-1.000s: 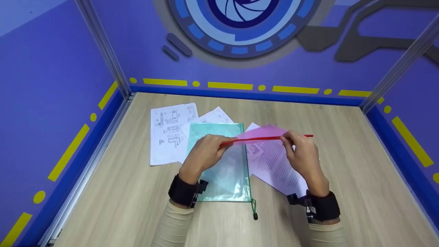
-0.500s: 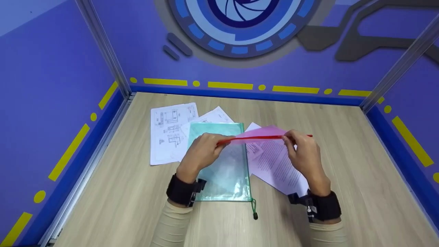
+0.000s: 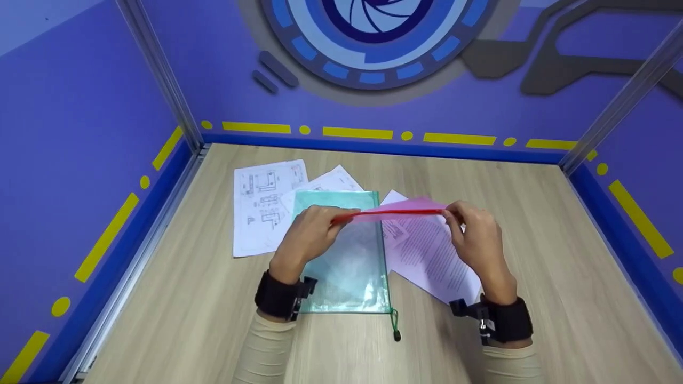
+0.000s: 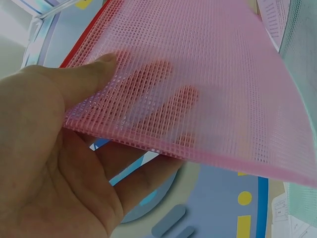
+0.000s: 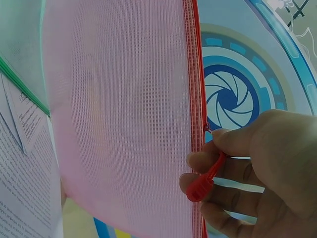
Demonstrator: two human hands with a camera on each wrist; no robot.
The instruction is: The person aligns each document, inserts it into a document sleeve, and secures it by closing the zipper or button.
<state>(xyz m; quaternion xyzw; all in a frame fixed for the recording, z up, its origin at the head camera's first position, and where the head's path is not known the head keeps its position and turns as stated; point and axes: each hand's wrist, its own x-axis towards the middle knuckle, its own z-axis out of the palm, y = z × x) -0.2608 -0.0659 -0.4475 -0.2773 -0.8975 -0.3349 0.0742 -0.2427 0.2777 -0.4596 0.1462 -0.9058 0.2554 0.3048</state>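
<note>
A pink mesh zipper pouch with a red zipper edge is held up above the table, between both hands. My left hand pinches one corner of it, thumb on the near face and fingers showing through the mesh in the left wrist view. At the zipper edge, my right hand pinches the small zipper slider between thumb and forefinger. A red pull tab hangs from the slider across those fingers. Whether anything lies inside the pouch, I cannot tell.
Below lies a green mesh zipper pouch, its cord ending in a black toggle. Drawing sheets lie to its left, partly under it. A printed text sheet is to its right. Blue panels wall the wooden table.
My left hand has drawn slightly left with the pink pouch. My right hand has shifted a little right along the zipper edge, and the red end beyond it no longer shows.
</note>
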